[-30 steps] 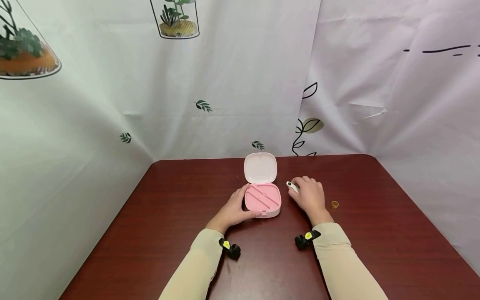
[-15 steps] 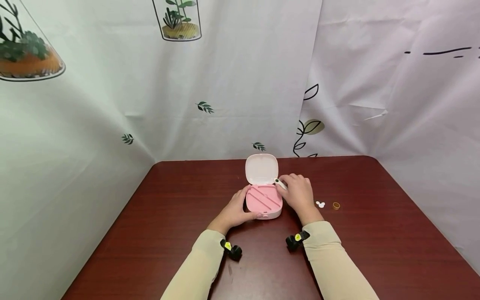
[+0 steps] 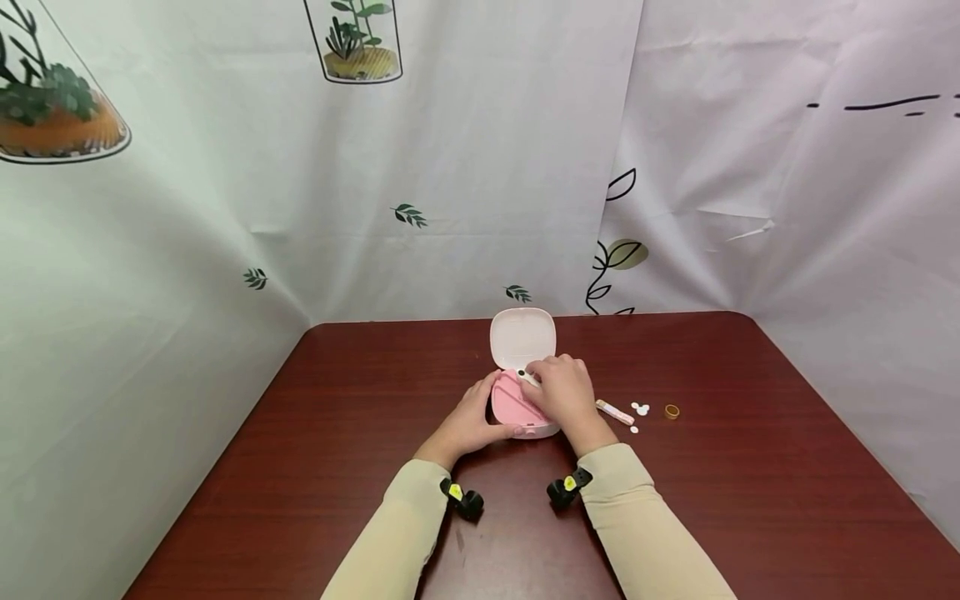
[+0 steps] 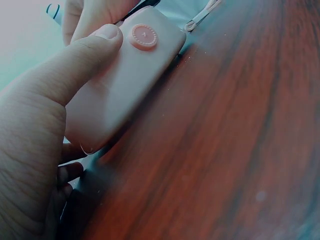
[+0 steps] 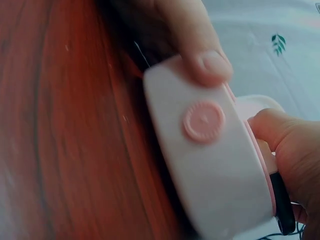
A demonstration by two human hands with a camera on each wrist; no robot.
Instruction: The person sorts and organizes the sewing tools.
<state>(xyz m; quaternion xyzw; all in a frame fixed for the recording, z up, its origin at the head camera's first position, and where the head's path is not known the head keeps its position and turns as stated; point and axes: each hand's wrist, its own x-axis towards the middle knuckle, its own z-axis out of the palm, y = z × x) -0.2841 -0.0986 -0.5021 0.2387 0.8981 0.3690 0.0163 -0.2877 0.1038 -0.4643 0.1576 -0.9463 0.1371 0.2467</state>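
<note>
A pink and white case stands on the table with its white lid raised at the back. My left hand grips its left side, the thumb on the front wall by the round pink button. Over the right part of the pink tray, my right hand pinches a slim white stick with a dark spot at its end. A black part shows below those fingers in the right wrist view. My right hand hides much of the tray, so whether the stick touches it I cannot tell.
Right of the right hand lie a narrow pale strip, a small white disc, a white mouse-head-shaped piece and a gold ring. A printed white curtain hangs behind the dark red table.
My right hand has moved left with the white stick, from beside the case to over its tray. The strip, disc and mouse-head piece have come into sight. The left hand keeps its grip.
</note>
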